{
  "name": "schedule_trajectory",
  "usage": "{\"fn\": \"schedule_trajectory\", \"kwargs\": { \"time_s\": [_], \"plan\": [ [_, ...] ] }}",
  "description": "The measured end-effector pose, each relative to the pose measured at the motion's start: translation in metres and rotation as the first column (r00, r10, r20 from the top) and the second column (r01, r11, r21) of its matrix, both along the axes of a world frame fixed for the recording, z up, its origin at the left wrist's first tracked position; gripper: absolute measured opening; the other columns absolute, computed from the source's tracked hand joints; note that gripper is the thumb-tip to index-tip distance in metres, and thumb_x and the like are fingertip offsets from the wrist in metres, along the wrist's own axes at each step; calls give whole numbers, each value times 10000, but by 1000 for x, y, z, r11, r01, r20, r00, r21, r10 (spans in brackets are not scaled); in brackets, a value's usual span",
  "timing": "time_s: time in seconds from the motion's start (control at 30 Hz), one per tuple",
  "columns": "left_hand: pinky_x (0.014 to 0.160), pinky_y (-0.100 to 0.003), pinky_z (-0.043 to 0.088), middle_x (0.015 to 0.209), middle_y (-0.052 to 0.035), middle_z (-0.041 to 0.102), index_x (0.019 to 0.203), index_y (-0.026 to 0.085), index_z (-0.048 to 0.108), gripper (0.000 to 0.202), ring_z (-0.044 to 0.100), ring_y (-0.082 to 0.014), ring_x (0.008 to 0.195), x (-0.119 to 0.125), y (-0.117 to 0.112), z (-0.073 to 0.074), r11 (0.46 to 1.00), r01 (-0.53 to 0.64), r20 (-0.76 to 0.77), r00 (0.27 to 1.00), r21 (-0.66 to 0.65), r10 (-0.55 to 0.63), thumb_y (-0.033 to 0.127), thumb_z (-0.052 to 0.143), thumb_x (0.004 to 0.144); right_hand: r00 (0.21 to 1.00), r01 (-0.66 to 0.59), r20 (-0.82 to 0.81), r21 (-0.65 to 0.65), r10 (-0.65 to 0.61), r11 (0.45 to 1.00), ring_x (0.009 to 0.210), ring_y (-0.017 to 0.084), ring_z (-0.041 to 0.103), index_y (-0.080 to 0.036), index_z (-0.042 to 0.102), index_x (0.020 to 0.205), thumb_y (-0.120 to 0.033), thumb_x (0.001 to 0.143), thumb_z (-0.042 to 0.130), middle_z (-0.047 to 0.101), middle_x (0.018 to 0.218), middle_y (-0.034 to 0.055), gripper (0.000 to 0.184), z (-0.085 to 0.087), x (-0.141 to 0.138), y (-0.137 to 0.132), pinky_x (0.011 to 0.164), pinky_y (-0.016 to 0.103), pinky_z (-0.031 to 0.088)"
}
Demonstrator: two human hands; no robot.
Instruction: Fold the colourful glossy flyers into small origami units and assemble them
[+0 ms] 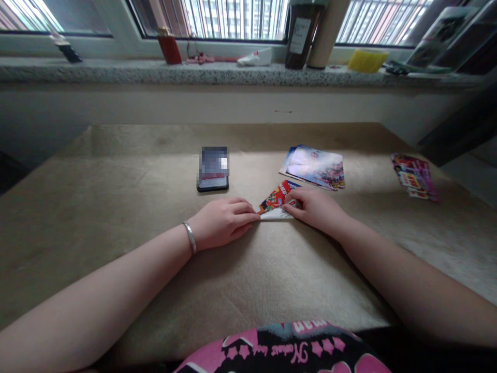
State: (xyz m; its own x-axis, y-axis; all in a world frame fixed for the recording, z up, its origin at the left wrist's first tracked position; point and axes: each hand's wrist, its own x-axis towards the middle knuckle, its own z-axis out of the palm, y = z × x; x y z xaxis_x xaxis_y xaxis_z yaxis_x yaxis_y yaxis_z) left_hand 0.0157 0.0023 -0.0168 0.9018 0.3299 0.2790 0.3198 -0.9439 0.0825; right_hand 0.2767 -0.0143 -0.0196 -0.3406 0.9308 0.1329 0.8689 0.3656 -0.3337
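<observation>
The folded leaflet (276, 201) lies on the counter (116, 207), just nearer the person than the phone (213, 171) and a little to its right, with a printed flap tilted up and a white edge flat on the surface. Both hands meet on it. The left hand (223, 220), directly below the phone, has its fingers pressed together and curled, their tips pinning the leaflet's left corner; a silver bracelet (190, 237) sits on that wrist. The right hand (314, 207), further right of the phone, pinches the leaflet's right end between thumb and fingers — knuckles raised, heel of the hand on the counter.

The phone lies flat, screen up, touching neither hand. To its right, beyond the right hand, lies a small stack of glossy sheets (315, 167), and far right of that one more printed sheet (415, 177). Behind the phone runs a stone sill (116, 72) carrying a red cup (169, 47) and a dark jar (301, 33).
</observation>
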Motion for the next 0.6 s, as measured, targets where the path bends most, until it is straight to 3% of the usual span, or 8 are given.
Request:
{"fn": "schedule_trajectory", "kwargs": {
  "time_s": [0.3, 0.6],
  "plan": [
    [832, -304, 539, 1032, -85, 664, 1144, 186, 619, 292, 603, -170, 988, 3, -3, 3, 1000, 4, 8, 1000, -7, -4, 194, 438, 915, 999, 20, -30, -43, -21, 999, 683, 173, 567, -191, 632, 779, -286, 825, 554, 655, 769, 48, 132, 2, 2, 3, 579, 264, 368],
    [824, -317, 541, 1059, -69, 675, 1156, 156, 609, 299, 606, -190, 980, 5, -4, 3, 998, 21, -1, 1000, 52, -21, 201, 434, 918, 1000, 17, 3, 49, -17, 999, 736, 177, 551, -182, 587, 754, -278, 848, 536, 614, 826, 63, 144, -2, 3, 8, 652, 282, 400]
  ]
}}
